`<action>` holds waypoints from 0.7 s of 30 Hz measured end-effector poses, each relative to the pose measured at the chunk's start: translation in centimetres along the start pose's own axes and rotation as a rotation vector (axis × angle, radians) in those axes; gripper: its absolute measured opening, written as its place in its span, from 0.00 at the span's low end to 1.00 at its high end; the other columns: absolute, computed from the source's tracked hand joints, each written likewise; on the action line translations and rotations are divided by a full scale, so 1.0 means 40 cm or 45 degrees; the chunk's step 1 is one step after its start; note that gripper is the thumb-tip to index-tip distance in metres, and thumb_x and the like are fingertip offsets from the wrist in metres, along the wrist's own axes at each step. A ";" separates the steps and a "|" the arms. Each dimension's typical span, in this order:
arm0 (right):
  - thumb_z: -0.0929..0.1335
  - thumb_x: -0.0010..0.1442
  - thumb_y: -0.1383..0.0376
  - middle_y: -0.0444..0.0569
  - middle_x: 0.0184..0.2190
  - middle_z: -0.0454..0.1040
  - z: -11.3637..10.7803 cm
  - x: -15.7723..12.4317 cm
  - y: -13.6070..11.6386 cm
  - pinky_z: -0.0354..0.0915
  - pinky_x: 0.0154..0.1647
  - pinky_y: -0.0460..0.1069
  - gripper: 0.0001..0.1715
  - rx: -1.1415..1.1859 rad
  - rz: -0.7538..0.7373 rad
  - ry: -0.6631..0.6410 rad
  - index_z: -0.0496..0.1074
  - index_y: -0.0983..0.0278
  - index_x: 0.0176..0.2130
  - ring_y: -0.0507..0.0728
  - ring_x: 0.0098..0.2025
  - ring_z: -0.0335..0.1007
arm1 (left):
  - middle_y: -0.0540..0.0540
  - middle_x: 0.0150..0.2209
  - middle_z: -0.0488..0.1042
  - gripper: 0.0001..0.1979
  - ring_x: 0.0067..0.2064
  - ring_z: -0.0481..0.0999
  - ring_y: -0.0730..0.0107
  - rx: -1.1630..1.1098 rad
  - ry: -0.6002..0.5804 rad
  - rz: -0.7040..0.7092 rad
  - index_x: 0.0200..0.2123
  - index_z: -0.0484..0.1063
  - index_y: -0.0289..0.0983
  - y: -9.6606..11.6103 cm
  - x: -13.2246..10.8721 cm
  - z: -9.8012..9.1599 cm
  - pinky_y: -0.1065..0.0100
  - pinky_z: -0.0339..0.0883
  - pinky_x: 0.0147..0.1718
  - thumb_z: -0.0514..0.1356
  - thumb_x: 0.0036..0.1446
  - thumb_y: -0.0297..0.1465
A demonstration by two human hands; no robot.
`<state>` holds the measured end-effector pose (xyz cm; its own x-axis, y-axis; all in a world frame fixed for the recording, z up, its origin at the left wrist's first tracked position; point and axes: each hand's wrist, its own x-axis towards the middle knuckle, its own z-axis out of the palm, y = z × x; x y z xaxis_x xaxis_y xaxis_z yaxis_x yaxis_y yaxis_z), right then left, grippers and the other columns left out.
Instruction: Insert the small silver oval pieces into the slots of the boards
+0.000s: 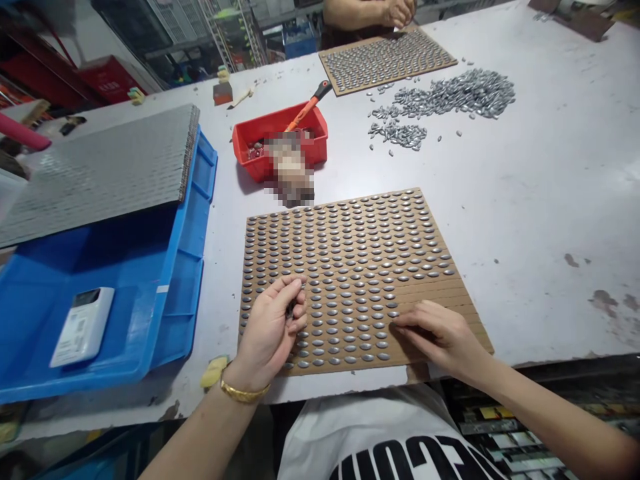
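Note:
A brown ribbed cardboard sheet lies in front of me, covered with rows of small grey spindle-shaped metal pieces. Bare grooves show at its lower right. My left hand is closed above the sheet's left half. Something small and dark, apparently more of these pieces, shows between its fingers; the rest is hidden. With fingertips pinched together, my right hand touches one metal piece at the right end of a row.
Left stands a blue bin with a white device inside and stacked sheets across its rim. Beyond my sheet are a red tray with an orange-handled tool and loose pieces. Another person's hand hovers by a second sheet.

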<state>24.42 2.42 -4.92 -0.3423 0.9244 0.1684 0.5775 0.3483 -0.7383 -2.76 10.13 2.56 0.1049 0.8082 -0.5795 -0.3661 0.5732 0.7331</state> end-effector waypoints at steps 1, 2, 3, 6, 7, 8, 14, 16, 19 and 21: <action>0.64 0.64 0.68 0.49 0.34 0.76 0.002 0.002 -0.001 0.65 0.36 0.50 0.07 -0.014 -0.015 0.006 0.72 0.61 0.41 0.55 0.36 0.69 | 0.54 0.24 0.62 0.07 0.20 0.57 0.84 0.030 -0.006 -0.008 0.37 0.72 0.35 0.006 0.009 -0.001 0.82 0.47 0.13 0.62 0.54 0.28; 0.64 0.64 0.68 0.49 0.34 0.76 0.003 0.004 -0.002 0.65 0.36 0.50 0.07 -0.026 -0.027 0.009 0.72 0.61 0.41 0.55 0.36 0.69 | 0.55 0.23 0.61 0.09 0.19 0.55 0.84 0.070 -0.011 -0.008 0.39 0.73 0.36 0.013 0.018 -0.002 0.82 0.45 0.13 0.62 0.53 0.28; 0.64 0.64 0.69 0.49 0.34 0.76 0.003 0.005 -0.003 0.64 0.36 0.50 0.07 -0.035 -0.034 0.008 0.72 0.61 0.41 0.55 0.36 0.69 | 0.55 0.23 0.59 0.11 0.19 0.54 0.84 0.118 -0.013 -0.001 0.42 0.73 0.37 0.021 0.027 -0.003 0.82 0.44 0.13 0.61 0.53 0.27; 0.64 0.65 0.69 0.49 0.35 0.75 0.005 0.005 -0.003 0.63 0.36 0.49 0.08 -0.082 -0.052 -0.001 0.72 0.62 0.42 0.54 0.36 0.68 | 0.57 0.21 0.57 0.18 0.18 0.51 0.83 0.261 -0.014 0.045 0.48 0.72 0.38 0.048 0.059 -0.006 0.81 0.42 0.14 0.60 0.52 0.27; 0.64 0.65 0.69 0.49 0.35 0.75 0.007 0.004 -0.002 0.63 0.36 0.49 0.09 -0.111 -0.057 0.000 0.72 0.62 0.42 0.54 0.36 0.68 | 0.57 0.20 0.56 0.20 0.17 0.51 0.83 0.306 -0.010 0.067 0.50 0.71 0.39 0.057 0.072 -0.006 0.81 0.42 0.14 0.59 0.52 0.27; 0.64 0.64 0.69 0.49 0.35 0.74 0.009 0.003 -0.002 0.63 0.36 0.49 0.09 -0.151 -0.062 0.004 0.72 0.62 0.42 0.54 0.36 0.67 | 0.58 0.20 0.55 0.22 0.17 0.50 0.83 0.356 -0.004 0.092 0.51 0.70 0.39 0.066 0.085 -0.006 0.81 0.42 0.14 0.59 0.51 0.27; 0.63 0.64 0.69 0.50 0.34 0.72 0.019 -0.004 0.000 0.60 0.34 0.48 0.09 -0.329 -0.104 0.028 0.73 0.64 0.39 0.54 0.35 0.66 | 0.59 0.16 0.53 0.30 0.15 0.48 0.80 0.754 0.030 0.297 0.59 0.65 0.41 0.119 0.185 -0.001 0.78 0.42 0.13 0.56 0.49 0.26; 0.63 0.64 0.69 0.50 0.34 0.72 0.019 -0.003 0.000 0.60 0.34 0.48 0.09 -0.327 -0.114 0.020 0.73 0.64 0.40 0.54 0.35 0.66 | 0.60 0.15 0.53 0.31 0.15 0.48 0.80 0.873 0.056 0.352 0.59 0.66 0.39 0.140 0.222 -0.001 0.77 0.42 0.13 0.55 0.48 0.26; 0.63 0.64 0.69 0.50 0.34 0.71 0.018 -0.002 0.002 0.60 0.34 0.48 0.09 -0.316 -0.117 -0.004 0.72 0.64 0.40 0.54 0.35 0.65 | 0.57 0.16 0.59 0.31 0.15 0.53 0.79 1.114 0.124 0.478 0.58 0.67 0.35 0.172 0.281 -0.004 0.76 0.49 0.15 0.53 0.47 0.25; 0.62 0.64 0.69 0.50 0.34 0.71 0.020 -0.003 0.003 0.60 0.34 0.48 0.09 -0.316 -0.112 -0.015 0.72 0.64 0.40 0.54 0.35 0.65 | 0.53 0.20 0.68 0.31 0.19 0.62 0.76 1.263 0.169 0.571 0.57 0.69 0.35 0.194 0.320 -0.007 0.74 0.59 0.21 0.53 0.47 0.24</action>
<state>23.94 2.25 -5.56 -0.4069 0.8875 0.2164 0.7090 0.4562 -0.5378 -4.50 24.87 0.73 0.0257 0.9835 -0.1789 0.5672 0.1330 0.8127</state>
